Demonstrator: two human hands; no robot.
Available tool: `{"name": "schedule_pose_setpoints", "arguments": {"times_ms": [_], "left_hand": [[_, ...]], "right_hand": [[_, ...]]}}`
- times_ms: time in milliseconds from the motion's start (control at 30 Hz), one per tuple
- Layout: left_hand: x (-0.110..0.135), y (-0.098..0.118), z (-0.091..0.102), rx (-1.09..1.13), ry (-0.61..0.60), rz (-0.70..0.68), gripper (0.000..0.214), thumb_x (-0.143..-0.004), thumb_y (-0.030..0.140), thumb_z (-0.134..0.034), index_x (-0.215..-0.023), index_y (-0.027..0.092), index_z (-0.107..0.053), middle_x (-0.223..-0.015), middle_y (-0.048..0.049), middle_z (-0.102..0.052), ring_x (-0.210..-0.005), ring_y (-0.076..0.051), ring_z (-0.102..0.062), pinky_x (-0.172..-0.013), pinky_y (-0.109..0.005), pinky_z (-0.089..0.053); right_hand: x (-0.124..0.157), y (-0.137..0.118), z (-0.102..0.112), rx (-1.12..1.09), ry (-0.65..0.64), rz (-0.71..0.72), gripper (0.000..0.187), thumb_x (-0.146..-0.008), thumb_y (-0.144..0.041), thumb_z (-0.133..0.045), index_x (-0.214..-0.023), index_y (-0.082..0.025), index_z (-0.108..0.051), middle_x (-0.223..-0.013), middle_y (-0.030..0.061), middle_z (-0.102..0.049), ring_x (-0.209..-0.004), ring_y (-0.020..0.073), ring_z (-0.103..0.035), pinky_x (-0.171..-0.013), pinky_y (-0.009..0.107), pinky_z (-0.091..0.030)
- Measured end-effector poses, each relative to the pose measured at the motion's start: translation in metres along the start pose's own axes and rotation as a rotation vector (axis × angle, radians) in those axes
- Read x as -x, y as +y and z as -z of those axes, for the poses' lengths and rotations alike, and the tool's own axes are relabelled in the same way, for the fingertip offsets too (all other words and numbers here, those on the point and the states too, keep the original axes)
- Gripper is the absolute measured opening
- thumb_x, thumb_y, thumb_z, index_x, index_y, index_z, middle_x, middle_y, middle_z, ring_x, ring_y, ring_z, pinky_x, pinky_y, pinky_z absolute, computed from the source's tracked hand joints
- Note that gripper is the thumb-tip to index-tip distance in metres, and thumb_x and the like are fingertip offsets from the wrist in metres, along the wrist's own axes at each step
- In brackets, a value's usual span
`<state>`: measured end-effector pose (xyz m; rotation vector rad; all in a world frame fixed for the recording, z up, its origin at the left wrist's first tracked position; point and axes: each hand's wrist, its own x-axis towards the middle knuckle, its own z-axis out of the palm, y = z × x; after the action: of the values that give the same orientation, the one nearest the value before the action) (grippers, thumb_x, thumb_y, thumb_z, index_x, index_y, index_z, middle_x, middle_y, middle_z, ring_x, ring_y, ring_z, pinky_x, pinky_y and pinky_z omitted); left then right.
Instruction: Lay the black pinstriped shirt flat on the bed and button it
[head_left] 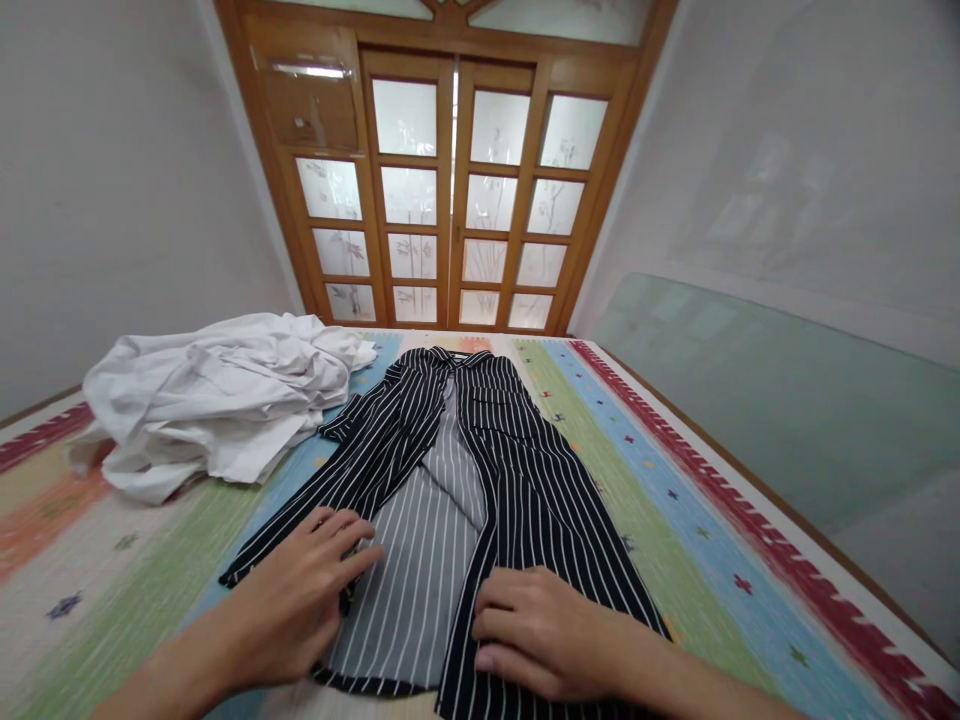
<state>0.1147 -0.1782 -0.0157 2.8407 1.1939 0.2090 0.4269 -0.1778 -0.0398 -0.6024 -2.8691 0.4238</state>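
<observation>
A black shirt with thin white stripes (517,470) lies spread on a striped, many-coloured mat (660,470), collar away from me, front open so the grey inside shows. My left hand (296,600) lies flat on the shirt's left front panel near the hem, fingers stretched out and slightly apart. My right hand (536,630) rests on the right front panel near the hem, fingers curled loosely against the cloth, holding nothing that I can make out.
A crumpled heap of white cloth (217,395) lies on the mat at the left. A wooden door with frosted glass panes (450,190) stands behind. A pale green glass panel (787,400) runs along the right wall.
</observation>
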Motion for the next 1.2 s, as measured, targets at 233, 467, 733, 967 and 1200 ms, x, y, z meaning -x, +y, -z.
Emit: {"name": "schedule_pose_setpoints", "arguments": {"times_ms": [233,467,733,967,1200], "left_hand": [[-0.006,-0.036,-0.011,0.002,-0.048,0.019,0.033,-0.065,-0.002,-0.045,-0.081,0.021,-0.063,-0.085,-0.0024,-0.064,-0.083,-0.020,-0.058,-0.083,-0.037,-0.041],[-0.024,-0.024,0.006,0.069,0.606,0.196,0.016,-0.086,0.014,-0.046,-0.085,0.021,-0.060,-0.069,0.0002,-0.062,-0.066,-0.017,-0.057,-0.062,-0.028,-0.046],[-0.042,0.047,-0.032,0.059,0.286,-0.404,0.013,-0.091,0.024,-0.046,-0.084,0.020,-0.055,-0.073,-0.0022,-0.061,-0.061,-0.016,-0.054,-0.057,-0.029,-0.043],[-0.051,0.064,-0.062,-0.024,0.146,-0.526,0.023,-0.080,0.033,-0.070,-0.082,0.018,-0.052,-0.081,0.0003,-0.060,-0.068,-0.015,-0.052,-0.057,-0.030,-0.042],[-0.056,0.058,-0.066,-0.006,0.235,-0.546,0.021,-0.086,0.032,-0.065,-0.077,0.018,-0.052,-0.087,-0.0022,-0.062,-0.076,-0.016,-0.052,-0.069,-0.033,-0.042]], "right_hand": [[-0.005,0.017,-0.001,0.033,0.030,-0.089,0.037,-0.089,-0.013,-0.051,-0.125,-0.018,-0.056,-0.121,0.0113,-0.056,-0.101,0.0210,-0.055,-0.080,0.032,-0.048],[-0.014,0.022,0.007,-0.143,-0.015,-0.160,0.023,-0.091,-0.023,-0.055,-0.112,-0.018,-0.063,-0.114,0.0094,-0.056,-0.090,0.0199,-0.059,-0.078,0.035,-0.050],[-0.042,0.037,-0.008,-1.571,0.251,-0.551,0.041,-0.095,-0.055,-0.044,-0.117,-0.021,-0.046,-0.091,0.0022,-0.052,-0.060,0.0102,-0.053,-0.049,0.020,-0.044],[-0.081,0.060,0.007,-1.540,0.510,-0.690,0.056,-0.077,-0.028,-0.070,-0.126,-0.029,-0.043,-0.082,-0.0035,-0.053,-0.061,0.0100,-0.052,-0.048,0.016,-0.036],[-0.132,0.104,0.023,-1.642,0.783,-0.811,0.041,-0.084,-0.030,-0.060,-0.122,-0.030,-0.045,-0.073,-0.0065,-0.053,-0.051,0.0100,-0.047,-0.047,0.018,-0.036]]}}
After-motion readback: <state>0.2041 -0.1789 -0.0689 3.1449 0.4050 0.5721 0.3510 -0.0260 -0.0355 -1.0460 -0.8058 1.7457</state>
